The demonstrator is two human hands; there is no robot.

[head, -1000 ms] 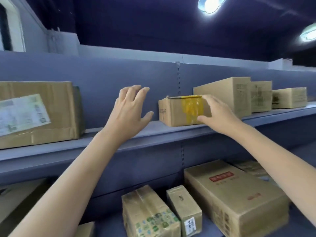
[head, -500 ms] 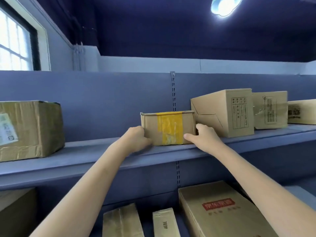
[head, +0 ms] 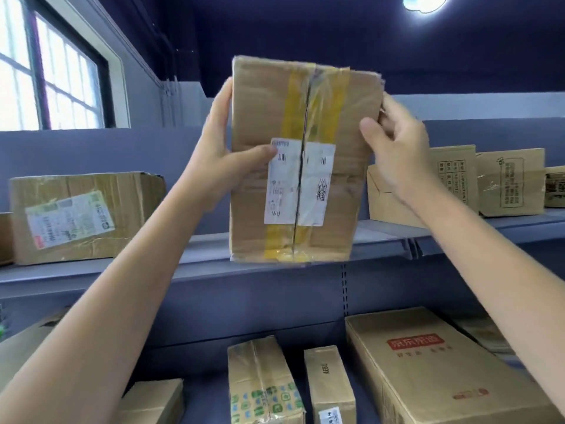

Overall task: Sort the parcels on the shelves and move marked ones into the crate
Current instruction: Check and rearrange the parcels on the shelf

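Note:
I hold a brown cardboard parcel upright in the air in front of the upper shelf. Yellow tape runs down its middle and a white shipping label sits on the face turned toward me. My left hand grips its left edge, thumb lying on the label. My right hand grips its right edge near the top. No crate is in view.
A large labelled box stands on the upper shelf at the left. Several printed boxes stand at the right. The lower shelf carries a wide box with a red logo and smaller taped parcels. A window is at the upper left.
Both hands closed on the yellow-taped parcel where it lay on the upper shelf, then lifted it off and tipped it upright so its labelled face shows.

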